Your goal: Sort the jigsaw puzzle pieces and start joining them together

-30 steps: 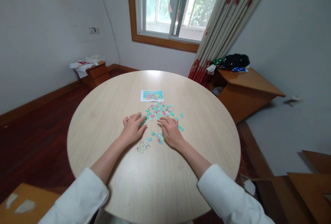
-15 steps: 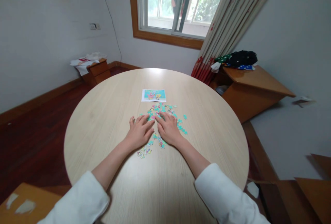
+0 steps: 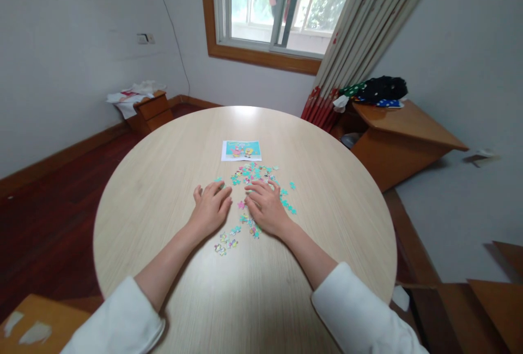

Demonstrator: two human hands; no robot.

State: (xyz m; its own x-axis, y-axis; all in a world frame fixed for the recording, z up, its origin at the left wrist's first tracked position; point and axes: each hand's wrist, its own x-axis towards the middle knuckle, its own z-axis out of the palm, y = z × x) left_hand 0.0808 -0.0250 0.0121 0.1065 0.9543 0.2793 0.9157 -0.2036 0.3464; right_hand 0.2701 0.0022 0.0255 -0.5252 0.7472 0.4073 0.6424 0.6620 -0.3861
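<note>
Several small teal and pink puzzle pieces [image 3: 255, 174] lie scattered near the middle of a round pale wooden table [image 3: 163, 179]. My left hand [image 3: 210, 208] lies flat on the table at the left edge of the pieces, fingers stretched out. My right hand [image 3: 265, 207] lies flat on top of the pieces, fingers spread. Neither hand grips anything. A few loose pieces [image 3: 224, 242] sit between my wrists. A small printed picture card [image 3: 241, 150] lies just beyond the pile.
A low wooden cabinet [image 3: 400, 136] with dark clothing on it stands to the right, beside a curtain [image 3: 359, 32]. A small wooden stand [image 3: 149, 111] with papers sits at the left wall. Cardboard [image 3: 36, 324] lies at the lower left. A window is behind the table.
My hands came together over the pieces half a second ago and have now drawn slightly apart and toward me. The camera view shifted a little.
</note>
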